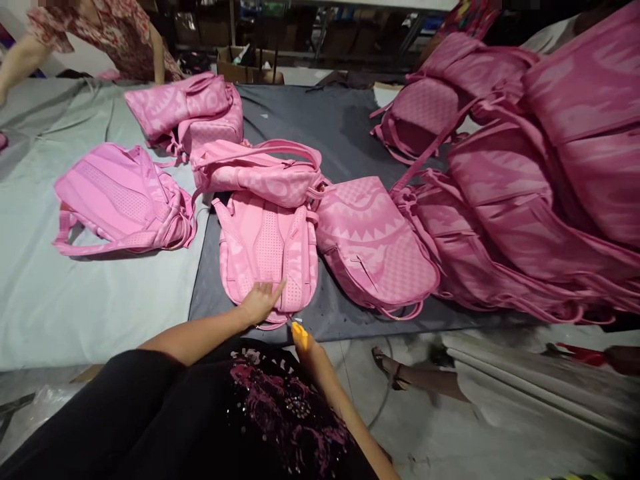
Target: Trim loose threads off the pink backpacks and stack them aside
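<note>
A pink backpack [270, 247] lies back side up near the table's front edge, its straps and perforated padding showing. My left hand [261, 303] rests on its near end, fingers apart, one finger stretched toward the right strap. Just right of that, at the table edge, my right hand [309, 347] is closed around a yellow-handled tool [301, 335], whose tip points at the backpack's near end. What the tip touches is too small to tell. Another pink backpack [257, 167] lies across the far end of this one.
A patterned pink backpack [373, 240] lies to the right, beside a large pile of pink backpacks [510, 180]. More backpacks lie left [120, 193] and back left [185, 110]. A person [107, 33] stands across the table [100, 300]. Someone's foot [390, 370] shows below right.
</note>
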{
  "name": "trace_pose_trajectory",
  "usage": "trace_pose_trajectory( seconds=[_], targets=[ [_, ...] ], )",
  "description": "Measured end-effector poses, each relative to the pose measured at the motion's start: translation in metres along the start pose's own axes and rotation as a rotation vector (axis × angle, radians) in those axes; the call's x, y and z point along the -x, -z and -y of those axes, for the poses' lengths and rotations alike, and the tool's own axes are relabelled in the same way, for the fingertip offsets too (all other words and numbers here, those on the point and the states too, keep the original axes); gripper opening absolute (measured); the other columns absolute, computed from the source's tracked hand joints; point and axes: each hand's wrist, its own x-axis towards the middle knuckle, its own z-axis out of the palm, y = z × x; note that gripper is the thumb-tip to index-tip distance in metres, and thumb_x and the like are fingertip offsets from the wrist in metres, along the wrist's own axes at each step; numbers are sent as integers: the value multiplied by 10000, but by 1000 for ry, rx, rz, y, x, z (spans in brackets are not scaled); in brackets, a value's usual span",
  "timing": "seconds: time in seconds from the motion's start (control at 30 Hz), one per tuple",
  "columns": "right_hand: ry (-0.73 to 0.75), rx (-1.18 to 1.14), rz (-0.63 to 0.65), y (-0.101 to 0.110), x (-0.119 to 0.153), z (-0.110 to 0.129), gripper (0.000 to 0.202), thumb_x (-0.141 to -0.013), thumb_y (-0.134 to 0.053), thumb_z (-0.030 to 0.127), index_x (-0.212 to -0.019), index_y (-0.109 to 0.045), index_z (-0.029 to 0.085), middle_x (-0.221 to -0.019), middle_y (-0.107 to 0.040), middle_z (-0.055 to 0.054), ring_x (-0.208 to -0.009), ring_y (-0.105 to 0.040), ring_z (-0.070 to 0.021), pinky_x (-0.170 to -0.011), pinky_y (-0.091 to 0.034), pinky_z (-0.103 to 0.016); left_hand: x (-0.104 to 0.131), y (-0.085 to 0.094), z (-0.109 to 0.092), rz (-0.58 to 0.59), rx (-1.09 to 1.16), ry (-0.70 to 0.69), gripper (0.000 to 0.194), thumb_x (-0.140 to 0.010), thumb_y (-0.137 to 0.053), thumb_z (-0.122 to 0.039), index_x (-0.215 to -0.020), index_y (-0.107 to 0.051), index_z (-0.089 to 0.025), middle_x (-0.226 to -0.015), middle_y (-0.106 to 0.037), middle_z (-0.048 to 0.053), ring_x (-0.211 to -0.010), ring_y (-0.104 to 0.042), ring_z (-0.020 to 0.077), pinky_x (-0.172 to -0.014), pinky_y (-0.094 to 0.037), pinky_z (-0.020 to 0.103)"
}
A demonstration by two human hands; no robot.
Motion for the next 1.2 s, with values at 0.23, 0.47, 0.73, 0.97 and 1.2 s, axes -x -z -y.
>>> trace_pose_trajectory(
  seconds=[0.23,0.47,0.73,0.97,1.2],
  targets=[
    [27,271,-261,52,28,67,321,-966,-414,360,-1169,-607,203,-757,-722,-43,-603,-668,-173,-500,-340,-231,-2,109,36,-647,496,418,670,-702,-558,-97,-1364,-568,-204,-944,-750,63,-730,-663,168,-747,-525,272],
    [397,340,-299,56,40,38,381,-891,-462,330,-1222,-610,215,-884,-745,-49,-630,-679,-168,-528,-418,-240,52,53,0,-767,1427,751,375,-776,-596,-302,-1110,-664,-146,-945,-734,79,-890,-693,188,-811,-559,304],
    [38,434,351,23,-4,37,347,-989,-380,394,-1226,-565,221,-977,-737,-115,-906,-703,-281,-700,-442,-308,159,53,5,87,822,386,404,-887,-560,-465,-1222,-658,-261,-1186,-706,80,-1104,-654,238,-968,-520,413],
    [27,211,311,47,14,-17,411,-961,-369,485,-1194,-600,238,-933,-738,-80,-877,-693,-270,-701,-460,-309,128,69,61,-12,-176,199,769,-817,-676,-464,-1475,-409,-168,-1542,-355,199,-1438,-289,386,-1151,-244,564],
    [-18,-109,65,59,22,4,507,-953,-282,503,-1222,-577,192,-654,-673,-26,-654,-673,-231,-637,-478,-310,13,88,40,-56,-197,209,366,-898,-459,-111,-1220,-633,-135,-1062,-701,164,-990,-659,269,-862,-486,385]
  ],
)
